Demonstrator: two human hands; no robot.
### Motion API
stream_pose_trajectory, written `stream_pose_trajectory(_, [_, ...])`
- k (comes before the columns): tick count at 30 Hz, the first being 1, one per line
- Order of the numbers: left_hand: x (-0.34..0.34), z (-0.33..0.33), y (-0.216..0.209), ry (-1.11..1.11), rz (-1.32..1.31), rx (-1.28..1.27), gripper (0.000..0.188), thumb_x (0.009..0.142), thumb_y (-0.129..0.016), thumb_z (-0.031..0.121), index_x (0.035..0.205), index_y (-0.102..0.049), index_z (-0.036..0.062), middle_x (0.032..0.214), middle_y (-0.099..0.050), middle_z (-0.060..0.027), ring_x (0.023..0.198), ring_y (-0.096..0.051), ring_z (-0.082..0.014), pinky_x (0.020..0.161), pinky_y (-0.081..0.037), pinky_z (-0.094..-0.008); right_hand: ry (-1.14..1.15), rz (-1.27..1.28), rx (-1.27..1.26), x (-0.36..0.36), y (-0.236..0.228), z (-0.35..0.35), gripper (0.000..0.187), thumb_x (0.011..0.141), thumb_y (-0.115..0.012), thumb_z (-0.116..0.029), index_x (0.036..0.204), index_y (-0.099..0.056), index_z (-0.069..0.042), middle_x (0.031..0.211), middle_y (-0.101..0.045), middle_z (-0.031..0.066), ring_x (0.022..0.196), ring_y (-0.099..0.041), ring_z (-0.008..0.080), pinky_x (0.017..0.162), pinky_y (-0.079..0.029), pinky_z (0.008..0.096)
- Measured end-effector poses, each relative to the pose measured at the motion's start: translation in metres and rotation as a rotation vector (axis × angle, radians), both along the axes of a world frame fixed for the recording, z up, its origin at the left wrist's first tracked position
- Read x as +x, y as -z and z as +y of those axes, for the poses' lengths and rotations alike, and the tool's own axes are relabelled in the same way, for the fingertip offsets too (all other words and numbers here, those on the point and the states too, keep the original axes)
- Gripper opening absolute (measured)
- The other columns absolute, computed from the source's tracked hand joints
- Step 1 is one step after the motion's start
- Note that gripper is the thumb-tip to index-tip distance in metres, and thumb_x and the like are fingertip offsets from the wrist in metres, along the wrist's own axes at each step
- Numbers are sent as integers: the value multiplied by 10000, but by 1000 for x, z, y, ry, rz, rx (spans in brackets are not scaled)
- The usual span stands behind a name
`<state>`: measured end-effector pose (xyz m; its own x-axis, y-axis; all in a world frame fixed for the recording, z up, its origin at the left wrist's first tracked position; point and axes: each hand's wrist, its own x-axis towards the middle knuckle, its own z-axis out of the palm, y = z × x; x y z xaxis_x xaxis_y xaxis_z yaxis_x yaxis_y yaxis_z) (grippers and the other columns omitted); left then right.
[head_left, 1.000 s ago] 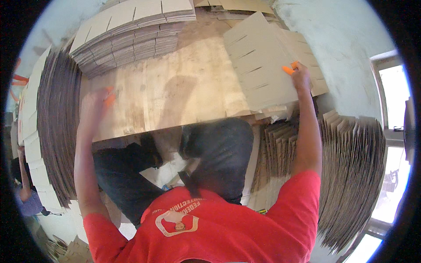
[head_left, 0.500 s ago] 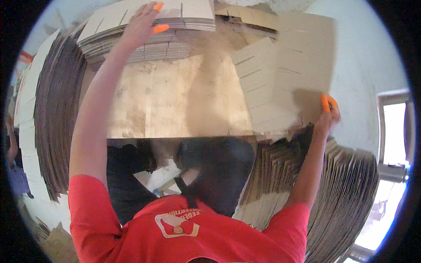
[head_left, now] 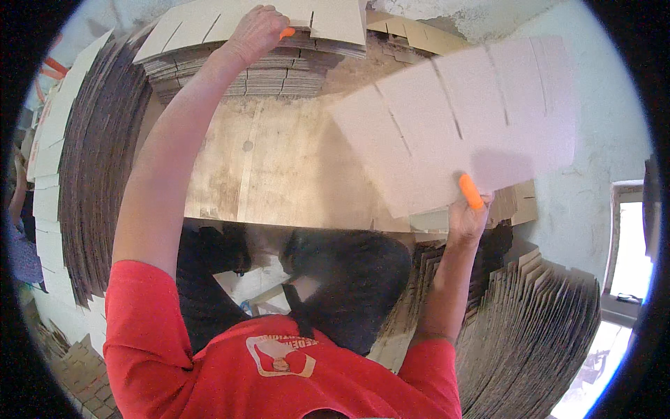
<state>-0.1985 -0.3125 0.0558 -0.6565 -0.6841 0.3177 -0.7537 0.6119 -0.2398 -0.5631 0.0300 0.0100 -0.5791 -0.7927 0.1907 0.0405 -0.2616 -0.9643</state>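
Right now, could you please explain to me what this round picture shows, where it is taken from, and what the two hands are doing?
The picture comes from a wide fisheye camera worn on a person's head, looking down, so straight edges bend near the rim. There is no machine here: a person in a red shirt works with two bare hands, and some fingertips wear orange covers. The left hand reaches far forward and rests on the top sheet of a stack of flat cardboard sheets. The right hand grips the lower edge of one slotted cardboard sheet and holds it up above a worn wooden tabletop. More cardboard sheets stand on edge, a curved row on the left and another bundle at the lower right.
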Motion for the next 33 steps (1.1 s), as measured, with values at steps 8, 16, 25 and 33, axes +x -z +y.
stream_pose_trajectory(8, [-6,-8,1,-73,685,328,172,848,-666,195,942,-738,69,985,-709,-114,900,-657,-273,807,-534,-388,-85,-102,276,74,-45,-16,104,911,-550,-18,961,-633,-54,783,-602,5,336,-374,77,328,-299,204])
stream_pose_trajectory(16, [-4,32,-12,396,213,-274,335,841,-598,93,1168,-605,22,1190,-604,-115,1055,-581,-263,820,-554,-360,-17,-130,183,120,-59,-27,155,903,-495,48,814,-600,-25,702,-582,16,333,-392,80,294,-258,222])
stream_pose_trajectory(25, [-13,118,-16,321,-168,-217,311,754,-603,95,1017,-612,-69,1167,-548,-172,1056,-541,-247,807,-559,-289,74,183,217,105,-28,-25,214,865,-439,104,711,-548,3,596,-503,19,341,-374,82,299,-273,251])
stream_pose_trajectory(33, [7,124,-7,316,-81,-229,366,756,-608,99,1066,-582,-94,1147,-545,-166,1025,-541,-250,782,-558,-298,96,61,220,136,-61,-23,194,835,-406,129,727,-472,-18,576,-452,29,365,-398,87,316,-292,253])
